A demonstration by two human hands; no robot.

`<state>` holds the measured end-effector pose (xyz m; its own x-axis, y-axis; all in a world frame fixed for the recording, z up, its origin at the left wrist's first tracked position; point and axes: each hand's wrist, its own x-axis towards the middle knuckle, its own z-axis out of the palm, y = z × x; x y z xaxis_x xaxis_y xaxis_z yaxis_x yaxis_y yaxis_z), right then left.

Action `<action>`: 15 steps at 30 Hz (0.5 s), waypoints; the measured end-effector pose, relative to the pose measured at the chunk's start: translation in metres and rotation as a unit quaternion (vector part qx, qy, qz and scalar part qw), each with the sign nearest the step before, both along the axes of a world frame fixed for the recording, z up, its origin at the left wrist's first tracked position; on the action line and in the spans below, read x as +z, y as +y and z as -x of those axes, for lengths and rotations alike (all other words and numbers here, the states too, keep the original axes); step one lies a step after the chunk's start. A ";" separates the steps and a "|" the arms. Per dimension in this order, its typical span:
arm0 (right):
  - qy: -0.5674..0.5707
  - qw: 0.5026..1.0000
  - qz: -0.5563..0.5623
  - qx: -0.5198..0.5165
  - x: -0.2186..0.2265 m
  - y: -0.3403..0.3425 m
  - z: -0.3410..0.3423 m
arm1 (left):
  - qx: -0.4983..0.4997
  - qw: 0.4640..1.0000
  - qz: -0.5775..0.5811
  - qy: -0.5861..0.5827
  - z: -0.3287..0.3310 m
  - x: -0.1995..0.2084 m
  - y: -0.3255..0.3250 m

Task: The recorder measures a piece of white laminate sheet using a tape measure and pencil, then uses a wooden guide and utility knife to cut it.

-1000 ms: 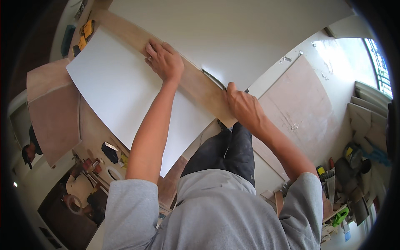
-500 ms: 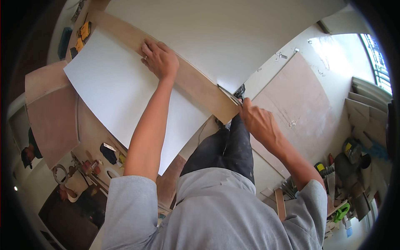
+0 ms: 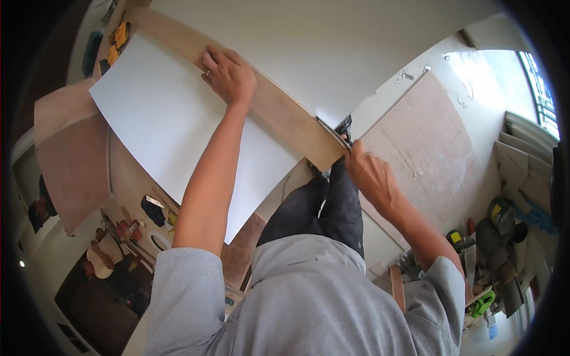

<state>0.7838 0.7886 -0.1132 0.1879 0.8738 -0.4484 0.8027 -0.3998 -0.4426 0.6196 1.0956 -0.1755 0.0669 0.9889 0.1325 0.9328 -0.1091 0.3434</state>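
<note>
A long wooden strip lies slantwise across a white sheet. My left hand presses down on the strip near its middle, with bent fingers gathered at its far edge. In my right hand is a knife with a slim metal blade, its handle mostly hidden by my fingers. The blade lies along the strip's far edge near its right end, where it meets the larger white surface beyond. I cannot make out whether the tip is in the sheet.
A pinkish board lies on the floor at right, beside stacked offcuts and tools. Yellow power tools rest at the far left. Another brown board stands left of the sheet. My legs are close under the near edge.
The knife has shifted slightly to the right along the strip's edge. My left hand keeps its place on the strip, and the whole view has moved a little.
</note>
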 end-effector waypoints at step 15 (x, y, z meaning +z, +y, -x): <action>0.017 0.993 -0.108 0.040 0.001 0.014 -0.006 | 0.005 1.000 -0.014 0.013 0.001 0.002 0.007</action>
<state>0.7897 0.8029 -0.1117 0.1024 0.9620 -0.2532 0.8113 -0.2281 -0.5383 0.6182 1.1021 -0.1734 0.0602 0.9855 0.1585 0.9429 -0.1083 0.3151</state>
